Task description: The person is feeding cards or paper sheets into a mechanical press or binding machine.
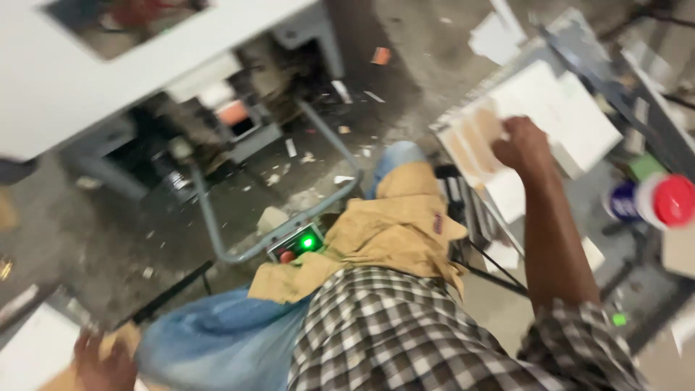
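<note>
Right hand [520,143], at two o'clock: fingers curled, resting on a stack of white sheets [539,119]; whether it gripped one could not be told. Left hand [105,362], at seven o'clock: fingers spread over tan card [123,339], blurred, grip unclear. Green-lit box [298,243] sat centre.

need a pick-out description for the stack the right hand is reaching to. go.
Start at the grey metal rack along the right edge of the view. On its near side lies a stack of white sheets, under the right hand. Unlike the scattered paper scraps on the floor, it is a neat, thick pile with tan patches beside the hand.
</note>
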